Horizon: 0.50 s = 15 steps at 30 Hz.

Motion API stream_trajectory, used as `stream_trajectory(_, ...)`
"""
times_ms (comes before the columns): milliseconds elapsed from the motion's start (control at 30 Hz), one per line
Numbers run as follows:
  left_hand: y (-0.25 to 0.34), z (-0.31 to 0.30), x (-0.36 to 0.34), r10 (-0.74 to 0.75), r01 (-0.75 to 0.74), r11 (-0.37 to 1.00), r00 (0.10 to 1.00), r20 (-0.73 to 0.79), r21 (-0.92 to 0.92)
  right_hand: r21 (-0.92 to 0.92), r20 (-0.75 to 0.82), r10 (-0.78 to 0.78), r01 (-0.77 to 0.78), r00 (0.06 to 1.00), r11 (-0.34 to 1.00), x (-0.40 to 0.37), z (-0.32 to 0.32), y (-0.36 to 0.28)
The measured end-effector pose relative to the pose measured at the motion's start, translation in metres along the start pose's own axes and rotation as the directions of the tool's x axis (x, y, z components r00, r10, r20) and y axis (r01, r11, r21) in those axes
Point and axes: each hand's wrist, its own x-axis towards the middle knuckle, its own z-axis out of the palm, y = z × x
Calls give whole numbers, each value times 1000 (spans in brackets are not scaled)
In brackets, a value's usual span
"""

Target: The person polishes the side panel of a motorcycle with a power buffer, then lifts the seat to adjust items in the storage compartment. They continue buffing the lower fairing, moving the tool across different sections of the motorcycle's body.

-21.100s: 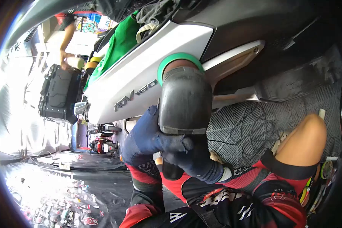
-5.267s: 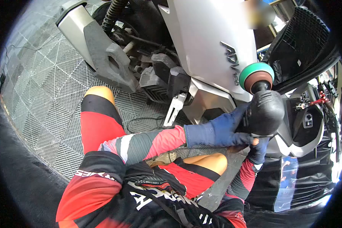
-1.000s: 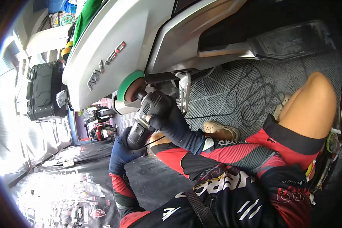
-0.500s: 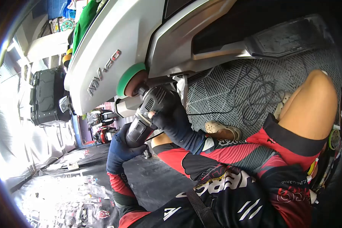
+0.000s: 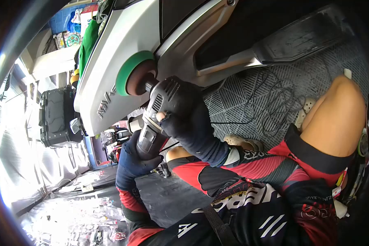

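My right hand, in a dark glove with the thumb tip bare, wraps around the front of a grey-and-black polisher. My left hand, in a dark blue glove, grips the rear end of its body. A green foam pad on a brown backing disc sits against the silver side panel of a scooter. The pad overlaps part of the raised lettering, of which "ADV" still shows. From the polisher, a black cord runs off to the right.
Loops of cord lie on the grey patterned floor tiles. A black top box is at the left, with a green cloth above. Other motorcycles stand behind. My bent knees are close to the scooter's footboard.
Both hands have shifted the polisher slightly; its pad has moved left and up along the panel, now covering the numbers after "ADV". The view has also shifted a little.
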Motion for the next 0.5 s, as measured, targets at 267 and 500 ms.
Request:
stream_trajectory(267, 36, -12, 35, 86, -87, 990, 996, -17, -107, 17, -129, -74, 76, 989, 997, 42, -23, -19)
stream_trajectory(500, 33, -3, 27, 67, -69, 994, 997, -29, -90, 74, -118, 30, -22, 993, 997, 29, -16, -15)
